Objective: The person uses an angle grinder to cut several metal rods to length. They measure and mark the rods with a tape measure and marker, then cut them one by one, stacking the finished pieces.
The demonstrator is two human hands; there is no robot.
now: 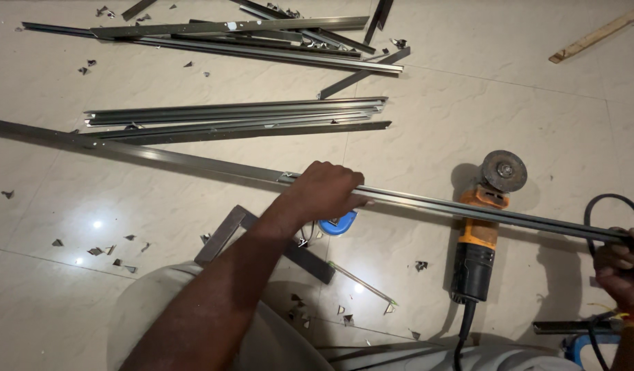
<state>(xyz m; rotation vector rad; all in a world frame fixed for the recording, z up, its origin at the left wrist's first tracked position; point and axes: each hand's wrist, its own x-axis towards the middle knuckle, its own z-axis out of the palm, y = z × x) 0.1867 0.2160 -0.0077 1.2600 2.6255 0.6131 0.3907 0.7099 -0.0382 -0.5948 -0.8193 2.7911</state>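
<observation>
Fingers of both hands clench a long metal channel (427,200) above the tiled floor (468,103): left hand (328,190) mid-length, right hand (623,264) at its right end. Light, probably whippy; a spread grip suits it.

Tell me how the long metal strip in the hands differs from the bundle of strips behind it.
The long metal strip is single, held by the left hand and right hand; the bundle of strips is several, untouched on the floor. The held one crosses the angle grinder. Both are grey metal.
</observation>
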